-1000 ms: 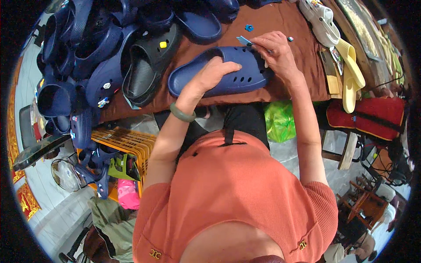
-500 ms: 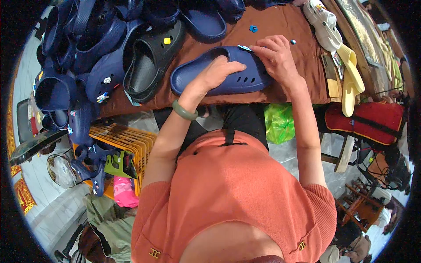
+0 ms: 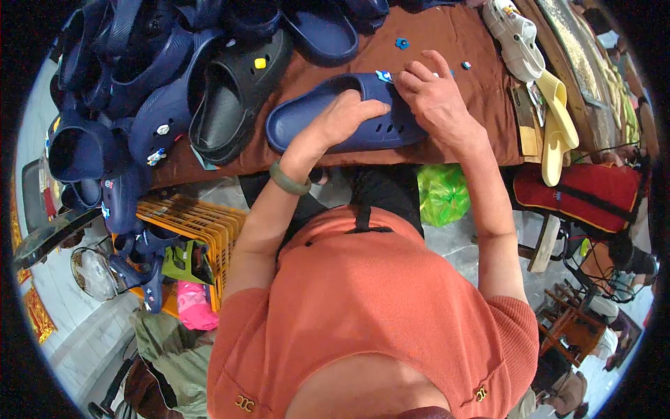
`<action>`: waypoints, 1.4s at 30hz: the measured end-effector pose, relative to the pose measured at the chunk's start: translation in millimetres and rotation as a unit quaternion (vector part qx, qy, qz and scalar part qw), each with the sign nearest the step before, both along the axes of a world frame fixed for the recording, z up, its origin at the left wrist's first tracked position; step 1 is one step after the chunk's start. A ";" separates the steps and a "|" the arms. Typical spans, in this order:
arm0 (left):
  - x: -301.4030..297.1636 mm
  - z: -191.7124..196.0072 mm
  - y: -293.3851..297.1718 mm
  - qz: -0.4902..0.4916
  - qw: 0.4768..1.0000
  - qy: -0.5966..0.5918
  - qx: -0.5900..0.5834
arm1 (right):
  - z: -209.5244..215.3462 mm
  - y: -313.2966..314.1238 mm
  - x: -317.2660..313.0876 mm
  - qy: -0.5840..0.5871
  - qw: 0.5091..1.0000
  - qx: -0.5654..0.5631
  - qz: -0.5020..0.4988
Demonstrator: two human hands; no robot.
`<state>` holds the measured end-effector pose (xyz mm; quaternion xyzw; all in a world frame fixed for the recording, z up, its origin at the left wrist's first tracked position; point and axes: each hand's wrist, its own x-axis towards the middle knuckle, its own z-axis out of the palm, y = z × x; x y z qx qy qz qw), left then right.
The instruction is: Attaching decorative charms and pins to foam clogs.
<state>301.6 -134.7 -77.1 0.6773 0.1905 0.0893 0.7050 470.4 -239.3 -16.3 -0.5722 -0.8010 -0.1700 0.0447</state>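
Note:
A navy blue clog (image 3: 328, 112) lies on its side on the brown cloth-covered table (image 3: 433, 42). My left hand (image 3: 342, 119) grips the clog's middle and holds it down. My right hand (image 3: 433, 98) rests on the clog's upper at its right end, fingertips pinching a small light-blue charm (image 3: 384, 75) against it. A green bangle (image 3: 287, 181) circles my left wrist.
A pile of navy clogs (image 3: 125, 91) and a black clog (image 3: 230, 98) with a yellow charm fill the table's left. Loose blue charms (image 3: 401, 43) lie at the back. White and yellow clogs (image 3: 551, 119) sit right. An orange crate (image 3: 195, 223) and a green bag (image 3: 443, 195) lie below.
The clog has been turned and shifted slightly; my right hand moved from holding a small tool above the clog down onto its upper with the charm.

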 end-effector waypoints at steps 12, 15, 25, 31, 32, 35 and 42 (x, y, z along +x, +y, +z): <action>2.2 1.6 -0.2 0.020 0.999 -0.024 -0.007 | 10.0 13.4 16.8 0.064 0.996 -0.056 0.040; 1.0 4.0 1.5 0.000 0.999 -0.016 -0.043 | 18.6 25.5 29.7 0.066 0.991 -0.089 0.074; 2.6 16.1 -3.9 0.001 0.994 -0.027 -0.110 | -74.6 103.0 126.0 0.254 0.965 -0.064 -0.029; -0.3 18.8 -1.9 0.016 0.996 -0.012 -0.082 | -88.7 98.0 118.2 0.264 0.958 -0.086 -0.074; -0.9 18.1 -1.6 0.016 0.996 -0.012 -0.083 | -87.5 97.5 116.4 0.267 0.956 -0.088 -0.079; 0.6 15.5 -0.8 0.008 0.997 -0.021 -0.068 | -80.1 87.0 116.8 0.246 0.961 -0.093 -0.085; 0.8 7.0 3.1 0.036 0.995 -0.042 -0.081 | -41.7 33.0 95.5 0.309 0.945 0.021 -0.107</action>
